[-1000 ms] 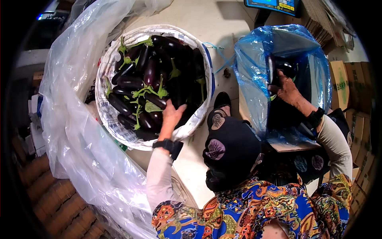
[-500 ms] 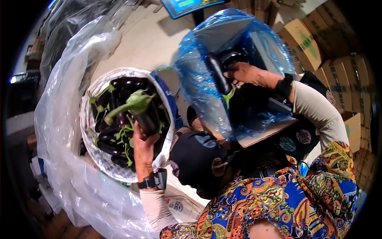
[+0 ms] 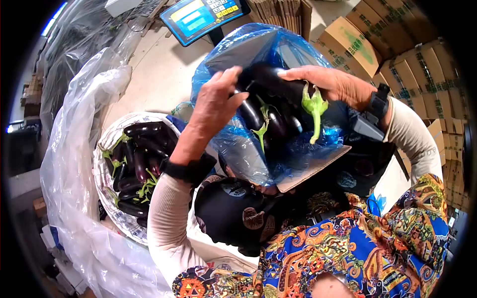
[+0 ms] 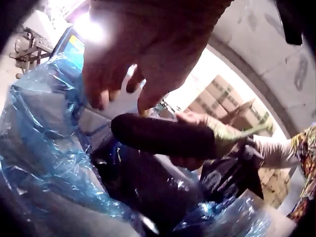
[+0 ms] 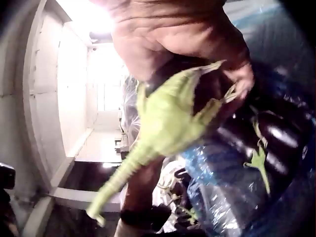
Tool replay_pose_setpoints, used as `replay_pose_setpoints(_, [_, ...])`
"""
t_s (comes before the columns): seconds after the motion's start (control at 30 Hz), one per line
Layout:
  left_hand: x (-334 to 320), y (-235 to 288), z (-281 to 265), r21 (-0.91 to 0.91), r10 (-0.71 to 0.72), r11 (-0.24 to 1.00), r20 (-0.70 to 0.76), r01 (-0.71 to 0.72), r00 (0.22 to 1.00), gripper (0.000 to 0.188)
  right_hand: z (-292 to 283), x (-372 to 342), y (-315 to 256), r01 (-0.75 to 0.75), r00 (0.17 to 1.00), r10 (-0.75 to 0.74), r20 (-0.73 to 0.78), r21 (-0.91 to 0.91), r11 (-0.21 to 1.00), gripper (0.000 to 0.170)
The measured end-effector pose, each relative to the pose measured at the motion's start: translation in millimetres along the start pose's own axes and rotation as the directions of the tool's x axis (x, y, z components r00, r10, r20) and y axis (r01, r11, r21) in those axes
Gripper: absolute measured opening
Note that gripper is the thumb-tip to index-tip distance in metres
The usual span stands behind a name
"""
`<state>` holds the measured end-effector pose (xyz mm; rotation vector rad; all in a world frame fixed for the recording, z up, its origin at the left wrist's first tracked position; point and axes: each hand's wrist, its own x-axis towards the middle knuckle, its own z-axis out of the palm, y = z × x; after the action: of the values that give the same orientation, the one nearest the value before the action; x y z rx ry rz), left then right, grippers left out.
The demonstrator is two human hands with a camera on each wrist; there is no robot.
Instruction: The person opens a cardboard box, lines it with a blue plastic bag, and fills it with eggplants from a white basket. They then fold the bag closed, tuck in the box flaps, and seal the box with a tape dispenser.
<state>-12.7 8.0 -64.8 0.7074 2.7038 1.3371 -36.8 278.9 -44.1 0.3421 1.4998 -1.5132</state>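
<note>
Over a cardboard box lined with a blue plastic bag, my right hand grips a dark eggplant near its stem end. Its green cap and stem point toward the right wrist camera. My left hand hovers at the eggplant's blunt end, fingers loosely bent, fingertips right above the skin. Below, several eggplants lie inside the bag, some with green stems. To the left, a round basket with a white lining holds many more eggplants.
A scale display stands behind the blue bag. Stacked cardboard boxes fill the right side, and flattened cardboard stands at the back. Clear plastic sheeting drapes around the basket's left. A cardboard flap juts toward my body.
My left hand lifted an eggplant from the basket and came across to the blue bag. My right hand rose from inside the bag and now holds an eggplant. The head view swung right.
</note>
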Motion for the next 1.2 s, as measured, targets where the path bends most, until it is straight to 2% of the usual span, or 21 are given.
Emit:
replay_pose_setpoints(0.03, [-8, -3, -7, -0.179, -0.128, 0.972, 0.15, 0.154, 0.98, 0.043, -15, 7, 6, 0.063, 0.996, -0.07, -0.046, -0.139, 0.988, 0.06])
replay_pose_setpoints(0.07, [-15, -6, -9, -0.154, -0.136, 0.975, 0.149, 0.159, 0.979, 0.034, 4, 5, 6, 0.024, 0.943, -0.088, -0.322, -0.198, 0.98, 0.07])
replay_pose_setpoints(0.1, [-22, -7, -11, -0.187, -0.147, 0.968, 0.124, 0.168, 0.981, 0.034, -3, 17, 8, -0.001, 0.944, -0.132, -0.301, -0.404, 0.915, 0.088])
replay_pose_setpoints(0.13, [-29, -8, -14, -0.22, -0.159, 0.959, 0.098, 0.177, 0.982, 0.033, -8, 13, 10, 0.15, 0.959, -0.249, -0.134, -0.506, 0.849, 0.093])
replay_pose_setpoints(0.2, [-42, -14, -19, -0.296, -0.235, 0.924, 0.064, 0.243, 0.97, 0.033, 13, 39, 23, 0.038, 0.934, -0.194, -0.299, -0.456, 0.889, 0.103])
replay_pose_setpoints(0.23, [-49, -20, -20, -0.338, -0.301, 0.891, 0.059, 0.303, 0.952, 0.033, 17, 53, 36, 0.02, 0.92, -0.22, -0.325, -0.52, 0.854, 0.095])
replay_pose_setpoints(0.27, [-56, -28, -20, -0.34, -0.318, 0.887, 0.038, 0.312, 0.947, 0.033, 16, 68, 49, 0.164, 0.972, -0.223, -0.07, -0.473, 0.866, 0.08])
replay_pose_setpoints(0.3, [-62, -30, -20, -0.332, -0.334, 0.887, 0.022, 0.322, 0.942, 0.033, 22, 74, 55, 0.06, 0.97, -0.197, -0.145, -0.636, 0.769, 0.071])
replay_pose_setpoints(0.37, [-76, -33, -22, -0.314, -0.375, 0.881, -0.012, 0.353, 0.927, 0.033, 29, 101, 84, 0.165, 0.851, -0.476, -0.222, -0.748, 0.644, 0.073])
replay_pose_setpoints(0.47, [-98, -42, -19, -0.39, -0.442, 0.831, -0.027, 0.398, 0.897, 0.032, 27, 98, 85, 0.176, 0.853, -0.486, -0.189, -0.773, 0.609, 0.075])
replay_pose_setpoints(0.6, [-125, -42, -16, -0.525, -0.498, 0.751, -0.053, 0.4, 0.866, 0.034, 22, 102, 94, 0.27, 0.835, -0.53, -0.148, -0.729, 0.629, 0.071])
replay_pose_setpoints(0.63, [-133, -41, -18, -0.568, -0.522, 0.717, -0.053, 0.404, 0.851, 0.036, 22, 101, 94, 0.249, 0.84, -0.52, -0.153, -0.744, 0.62, 0.071])
replay_pose_setpoints(0.67, [-142, -38, -23, -0.514, -0.552, 0.735, -0.075, 0.443, 0.83, 0.034, 22, 100, 92, 0.231, 0.844, -0.513, -0.155, -0.759, 0.609, 0.071])
replay_pose_setpoints(0.73, [-171, -51, -26, -0.563, -0.642, 0.669, -0.109, 0.485, 0.759, 0.032, 21, 101, 90, 0.21, 0.836, -0.527, -0.154, -0.797, 0.567, 0.07])
replay_pose_setpoints(0.77, [-188, -60, -27, -0.581, -0.678, 0.645, -0.134, 0.497, 0.723, 0.032, 17, 105, 96, 0.227, 0.821, -0.555, -0.132, -0.817, 0.531, 0.077])
replay_pose_setpoints(0.83, [-218, -66, -28, -0.611, -0.757, 0.588, -0.186, 0.53, 0.626, 0.032, 23, 91, 90, 0.167, 0.865, -0.462, -0.195, -0.757, 0.631, 0.087])
replay_pose_setpoints(0.87, [-227, -64, -28, -0.614, -0.783, 0.575, -0.222, 0.541, 0.581, 0.032, 25, 85, 84, 0.096, 0.897, -0.39, -0.21, -0.767, 0.634, 0.094])
replay_pose_setpoints(0.9, [-239, -61, -26, -0.62, -0.807, 0.559, -0.254, 0.551, 0.533, 0.032, 24, 85, 86, 0.122, 0.883, -0.424, -0.199, -0.776, 0.619, 0.093])
replay_pose_setpoints(0.97, [-281, -73, -19, -0.643, -0.849, 0.51, -0.268, 0.571, 0.455, 0.031, 29, 77, 84, 0.071, 0.894, -0.4, -0.203, -0.817, 0.573, 0.091])
replay_pose_setpoints(1.03, [-295, -72, -17, -0.641, -0.864, 0.494, -0.29, 0.588, 0.411, 0.03, 26, 77, 88, 0.079, 0.89, -0.418, -0.18, -0.843, 0.532, 0.097])
replay_pose_setpoints(1.2, [-314, -82, -12, -0.652, -0.902, 0.43, -0.279, 0.624, 0.329, 0.03, 31, 55, 63, -0.021, 0.955, -0.247, -0.162, -0.871, 0.491, 0.098])
